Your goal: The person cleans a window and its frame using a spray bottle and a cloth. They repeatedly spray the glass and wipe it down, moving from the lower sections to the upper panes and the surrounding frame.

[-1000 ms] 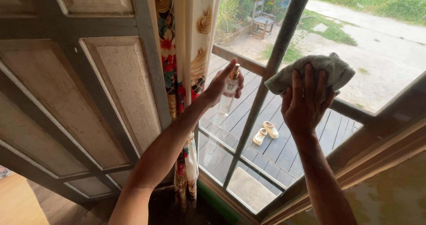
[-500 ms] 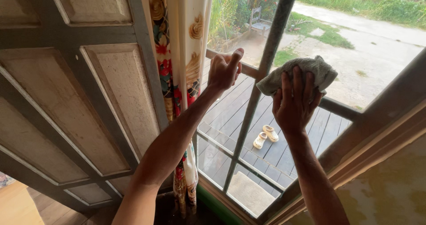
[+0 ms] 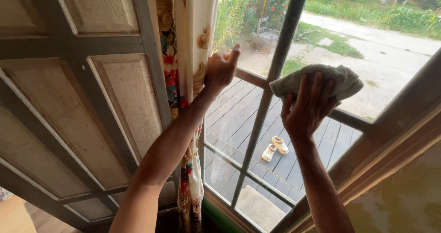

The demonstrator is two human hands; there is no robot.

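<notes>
Head view looks down two bare forearms raised toward a glazed window [image 3: 321, 44] whose dark bars split it into panes. Filling the left half is a panelled wooden door [image 3: 69, 100], grey-framed with pale worn insets, and against its right edge hangs a flowered curtain [image 3: 186, 54] — cream with red and gold blooms — falling to the sill at the window's lower left corner. Beyond the glass lie a plank deck, a pair of pale clogs [image 3: 274, 147] near the window's lower middle, a wooden chair [image 3: 265, 28] by the shrubs, and a gravel path toward the upper right. The right hand [image 3: 308, 108] has its fingers spread and pressed flat over a grey-beige cloth [image 3: 317, 81], pinning it against the glass just right of the upright bar where the crossbar meets it. The left hand [image 3: 222, 67] is clenched beside the curtain's edge with the forefinger raised — whether it grips anything I cannot tell, since the back of the hand hides the palm.
</notes>
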